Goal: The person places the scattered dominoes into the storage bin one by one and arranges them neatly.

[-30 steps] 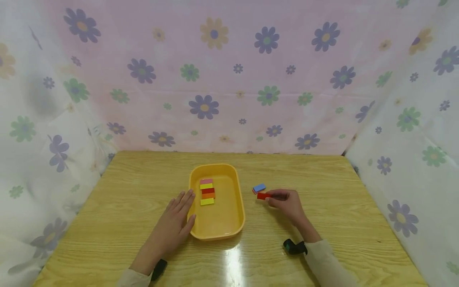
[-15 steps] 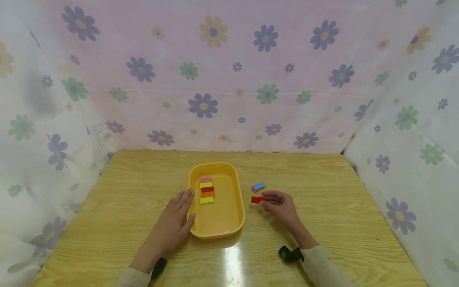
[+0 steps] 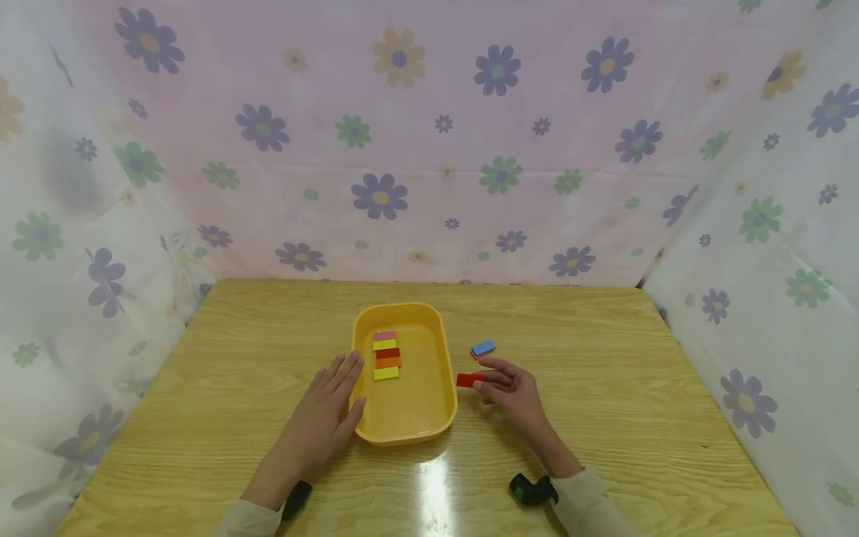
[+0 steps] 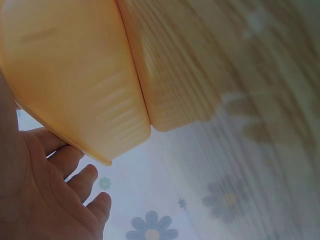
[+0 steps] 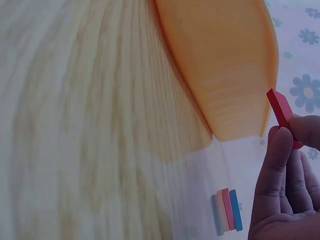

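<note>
In the head view my right hand point(image 3: 513, 397) pinches a small red rectangular block point(image 3: 466, 380) between thumb and fingers, just off the right rim of a yellow tray point(image 3: 417, 399). The right wrist view shows this red block point(image 5: 281, 107) tilted, its free end pointing up. My left hand point(image 3: 321, 421) rests with straight fingers along the tray's left rim. In the left wrist view its fingers lie by the tray's outer wall point(image 4: 80, 75). Inside the tray, a column of flat blocks lies at the left: pink point(image 3: 385, 336), yellow point(image 3: 385, 374), dark red point(image 3: 388, 353) and orange point(image 3: 388, 363).
To the right of the tray, a blue block point(image 3: 483, 347) lies on a reddish one on the wooden table point(image 3: 268, 321). The right wrist view shows the blue block point(image 5: 236, 210) against the pinkish-red block point(image 5: 228, 209). Flowered cloth point(image 3: 429, 149) surrounds the table's back and sides.
My right hand has carried the red block leftward, from beside the blue block to the tray's right rim. The left hand has stayed at the left rim.
</note>
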Motion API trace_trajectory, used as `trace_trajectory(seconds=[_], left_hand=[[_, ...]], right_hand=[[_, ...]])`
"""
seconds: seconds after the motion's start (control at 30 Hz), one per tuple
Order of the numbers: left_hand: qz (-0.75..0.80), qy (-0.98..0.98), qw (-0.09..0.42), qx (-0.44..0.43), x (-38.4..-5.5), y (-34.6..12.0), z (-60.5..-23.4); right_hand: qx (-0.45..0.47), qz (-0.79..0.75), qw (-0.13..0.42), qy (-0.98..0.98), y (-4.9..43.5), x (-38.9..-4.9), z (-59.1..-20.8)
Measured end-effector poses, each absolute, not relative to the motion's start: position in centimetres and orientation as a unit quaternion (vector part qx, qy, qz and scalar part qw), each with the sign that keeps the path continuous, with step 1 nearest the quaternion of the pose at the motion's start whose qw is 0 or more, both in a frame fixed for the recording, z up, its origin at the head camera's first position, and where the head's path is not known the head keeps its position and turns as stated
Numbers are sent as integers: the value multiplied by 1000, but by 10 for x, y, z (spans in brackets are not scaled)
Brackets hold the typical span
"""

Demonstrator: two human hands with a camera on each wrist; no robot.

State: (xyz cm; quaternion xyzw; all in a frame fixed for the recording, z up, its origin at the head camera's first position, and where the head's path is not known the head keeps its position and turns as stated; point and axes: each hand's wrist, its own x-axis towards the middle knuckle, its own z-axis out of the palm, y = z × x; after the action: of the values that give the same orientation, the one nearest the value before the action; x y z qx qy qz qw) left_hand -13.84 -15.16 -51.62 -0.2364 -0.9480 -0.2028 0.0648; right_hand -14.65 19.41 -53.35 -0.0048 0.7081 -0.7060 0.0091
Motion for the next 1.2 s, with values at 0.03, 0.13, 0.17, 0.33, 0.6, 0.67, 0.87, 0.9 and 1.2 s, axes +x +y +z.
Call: trace_trajectory(seconds=[0.03,0.13,0.17,0.33,0.6,0.67,0.87,0.9,1.2], left_hand=[[-202,-948,65,-236,-138,-152,-516],[-202,-949,64,-235,-138,-152,-516],[-203,-948,64,-235,-138,-152,-516],[-205,-948,65,-236,-138,-152,-516],[-205,-948,61,-234,-138,-151,-516],[-205,-949,62,-233,-138,-150,-516],[-208,-948,62,-233,-137,-151,-517],[-209,-948,62,-234,-137,-151,-517],[-210,-947,62,-236,-138,-151,-516]], right_hand=[[-5,-712,7,702,193,-145,-533],[1,-721,-1,693,189,-142,-530],[4,-723,-5,691,187,-141,-529],[0,-727,-34,686,181,-136,-524],[-30,-736,-56,674,168,-133,-522],[-32,-739,-53,671,163,-132,-521],[-30,-746,-42,664,147,-132,-519],[-30,-746,-41,663,144,-132,-518],[-35,-749,-26,662,129,-135,-509]])
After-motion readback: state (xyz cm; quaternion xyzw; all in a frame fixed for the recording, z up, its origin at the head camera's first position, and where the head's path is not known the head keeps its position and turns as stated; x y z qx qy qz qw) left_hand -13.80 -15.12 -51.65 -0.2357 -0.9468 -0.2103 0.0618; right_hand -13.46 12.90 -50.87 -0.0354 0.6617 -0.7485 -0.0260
